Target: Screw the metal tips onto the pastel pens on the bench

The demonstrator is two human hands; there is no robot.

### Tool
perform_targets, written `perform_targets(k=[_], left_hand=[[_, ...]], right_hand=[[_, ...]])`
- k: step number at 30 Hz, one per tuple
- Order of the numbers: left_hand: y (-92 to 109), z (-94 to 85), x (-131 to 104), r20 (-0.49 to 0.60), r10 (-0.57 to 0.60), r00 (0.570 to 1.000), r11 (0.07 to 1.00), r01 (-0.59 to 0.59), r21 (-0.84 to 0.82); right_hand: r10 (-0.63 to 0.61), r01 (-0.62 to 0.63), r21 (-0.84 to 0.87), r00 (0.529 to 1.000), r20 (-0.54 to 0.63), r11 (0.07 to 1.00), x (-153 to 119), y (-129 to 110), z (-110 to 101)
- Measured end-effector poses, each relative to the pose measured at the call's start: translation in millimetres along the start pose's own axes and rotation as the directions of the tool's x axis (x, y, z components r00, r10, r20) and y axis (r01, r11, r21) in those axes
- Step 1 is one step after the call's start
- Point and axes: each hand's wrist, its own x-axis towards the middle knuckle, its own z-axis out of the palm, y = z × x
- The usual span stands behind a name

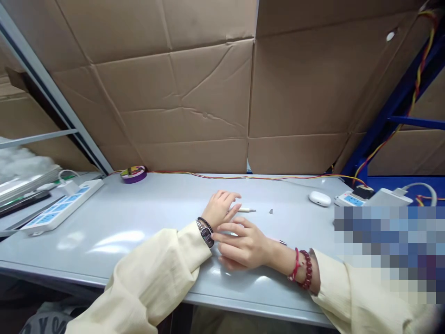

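Note:
My left hand [221,208] hovers over or rests on the grey tabletop with fingers stretched out, apart from each other. On its wrist sit a wristwatch [206,235] with a metal band and a dark bead bracelet [205,223]. My right hand [243,246] reaches across, its fingers loosely curved and apart, one fingertip touching the watch's edge. Beyond my fingers lies a pale pen [246,210], partly hidden by my left hand. A second, pinkish pen [281,241] shows its tip behind my right wrist. A small grey piece [271,211] lies nearby.
At the left is a white power strip [66,204]; a tape roll [134,174] sits at the back. A white earbud case [320,198] and another power strip [349,199] are on the right. Cardboard [181,93] walls the back, with a thin cable [222,176] along it.

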Motion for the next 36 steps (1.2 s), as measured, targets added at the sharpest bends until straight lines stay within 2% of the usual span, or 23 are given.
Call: perform_targets(k=[6,16,21,23,26,29,31,32,34,35,36], left_hand=[[-2,1.4,0,0.01,0.019,1.0,0.999,-0.019,0.028],[1,-0.7,1,0.012,0.012,1.0,1.0,-0.012,0.013],[-1,1.7,0,-0.004,0.01,1.0,0.999,-0.01,-0.041],[-2,4.6,-1,-0.019,0.014,1.0,0.997,-0.016,-0.078],[-4,4.6,0,-0.062,0.028,0.998,0.986,-0.037,-0.161],[-7,-14.7,5,-0.157,0.032,0.987,0.952,-0.078,-0.296],[-8,-42.1,8,-0.292,-0.026,0.956,0.876,-0.119,-0.468],[-7,-59.0,8,-0.339,-0.051,0.939,0.843,-0.141,-0.52],[-4,-94.6,4,-0.411,-0.12,0.904,0.752,-0.187,-0.632],[-1,-111.2,-1,-0.407,-0.233,0.883,0.519,-0.241,-0.82],[2,-126.3,-7,-0.385,-0.337,0.859,0.273,-0.303,-0.913]], right_hand=[[-0.011,0.011,-0.006,1.0,-0.019,1.0,-2,-1,1],[0.021,-0.022,0.006,0.995,0.101,1.0,-2,-2,1],[0.03,-0.03,-0.019,0.999,-0.012,0.999,0,0,-3],[0.056,-0.058,-0.055,0.998,-0.026,0.997,2,4,-8],[0.108,-0.105,-0.122,0.994,0.017,0.987,3,12,-25],[0.249,-0.238,-0.169,0.967,0.046,0.956,-6,22,-51],[0.44,-0.422,-0.2,0.897,0.05,0.884,-15,27,-73],[0.548,-0.524,-0.222,0.834,0.06,0.822,-21,29,-85],[0.761,-0.711,-0.292,0.639,0.111,0.639,-34,29,-107],[0.835,-0.767,-0.329,0.517,0.191,0.55,-40,27,-116],[0.876,-0.8,-0.363,0.402,0.266,0.478,-46,24,-123]])
